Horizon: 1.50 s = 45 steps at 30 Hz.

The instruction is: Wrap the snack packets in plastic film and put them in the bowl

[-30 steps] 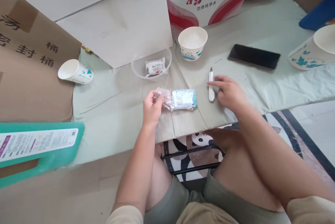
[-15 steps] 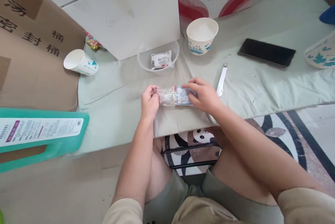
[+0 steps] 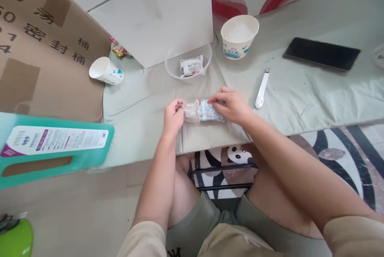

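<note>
A clear plastic packet (image 3: 193, 111) with a blue-and-red printed part lies lengthwise near the table's front edge. My left hand (image 3: 174, 117) pinches its crinkled clear end. My right hand (image 3: 235, 107) is closed at the printed end, fingers bent over the top with the tips on the plastic. What the wrapper holds cannot be made out. Just behind the packet stands a clear plastic bowl (image 3: 169, 73) with a white printed sachet (image 3: 192, 66) inside. To the right of my right hand lies a white box cutter (image 3: 262, 89).
A paper bowl (image 3: 240, 41) and a black phone (image 3: 321, 53) stand farther back. At left, a paper cup (image 3: 106, 71) lies tipped by a cardboard box (image 3: 60, 73). A green jug (image 3: 90, 159) occupies the left front edge. White boxes (image 3: 168, 17) line the back.
The view has swung left, so the surroundings shift right in it. My right fingers have drawn closer together on the packet's printed part; my left hand keeps its pinch.
</note>
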Each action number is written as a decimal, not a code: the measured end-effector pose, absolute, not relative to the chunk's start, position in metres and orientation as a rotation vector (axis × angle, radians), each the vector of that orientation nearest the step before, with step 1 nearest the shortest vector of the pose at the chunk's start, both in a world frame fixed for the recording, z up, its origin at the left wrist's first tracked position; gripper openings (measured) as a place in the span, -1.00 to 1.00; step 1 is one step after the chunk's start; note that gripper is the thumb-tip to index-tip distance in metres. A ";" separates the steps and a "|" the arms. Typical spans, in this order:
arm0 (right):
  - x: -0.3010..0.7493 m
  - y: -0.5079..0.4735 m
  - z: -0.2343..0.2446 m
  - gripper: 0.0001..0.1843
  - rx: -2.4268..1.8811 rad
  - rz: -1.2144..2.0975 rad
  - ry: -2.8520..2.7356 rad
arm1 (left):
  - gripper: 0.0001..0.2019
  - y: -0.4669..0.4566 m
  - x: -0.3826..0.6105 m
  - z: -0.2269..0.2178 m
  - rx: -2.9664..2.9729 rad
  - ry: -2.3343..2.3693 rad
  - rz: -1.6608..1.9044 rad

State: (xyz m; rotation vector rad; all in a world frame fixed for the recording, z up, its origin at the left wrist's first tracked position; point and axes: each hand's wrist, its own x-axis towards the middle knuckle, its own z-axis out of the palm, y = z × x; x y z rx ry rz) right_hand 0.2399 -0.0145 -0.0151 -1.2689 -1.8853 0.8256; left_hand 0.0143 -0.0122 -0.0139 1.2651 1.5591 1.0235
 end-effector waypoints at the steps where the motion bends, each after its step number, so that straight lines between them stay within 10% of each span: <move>1: 0.241 -0.015 -0.014 -0.73 -1.254 0.844 -1.847 | -0.79 -0.011 0.013 -0.014 1.242 1.582 1.044; 21: 0.281 -0.041 -0.002 -0.73 -1.461 0.604 -1.777 | -0.60 -0.023 -0.030 -0.011 1.703 1.566 1.094; 31: 0.279 -0.074 0.032 -0.87 -1.170 0.416 -1.969 | -0.92 -0.065 -0.014 0.030 1.926 1.547 1.192; 37: 0.290 -0.082 0.021 -0.67 -1.205 0.874 -2.409 | -0.91 -0.087 -0.026 0.044 1.861 1.237 0.470; 45: 0.263 -0.070 0.000 -0.61 -1.358 0.477 -2.287 | -0.58 -0.083 -0.019 0.038 1.809 1.681 0.580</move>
